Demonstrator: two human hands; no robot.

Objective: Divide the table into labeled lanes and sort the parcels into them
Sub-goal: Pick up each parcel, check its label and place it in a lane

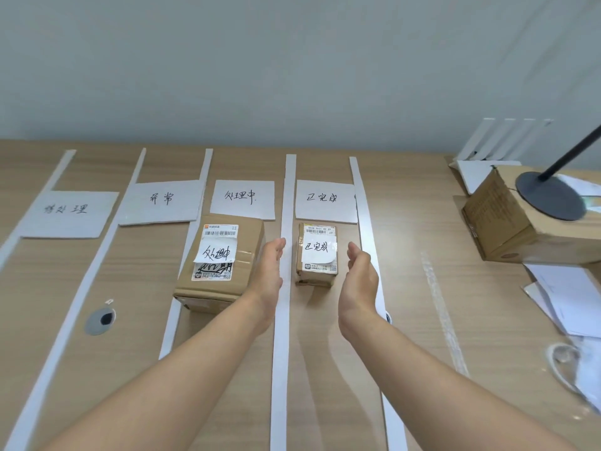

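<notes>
Two brown parcels lie on the wooden surface [413,222], which five white strips [281,336] divide into four lanes, each headed by one of four handwritten label cards [161,202]. We see the small parcel [317,253] in the rightmost lane, with that lane's card just beyond it at its twelve o'clock and a handwritten slip on its top. The large parcel [221,265] sits in the lane at the small one's nine o'clock, its left edge lying over a strip. Our left grip [270,271] is open with straight fingers, palm turned inward, just at the small parcel's nine o'clock above the strip between the two parcels. Our right grip [359,278] is open too, fingers loosely bent, at the parcel's three o'clock. Neither touches it. Far out at two o'clock a cardboard box [500,222] carries a black round base [549,196], and loose papers [572,304] lie at three o'clock.
</notes>
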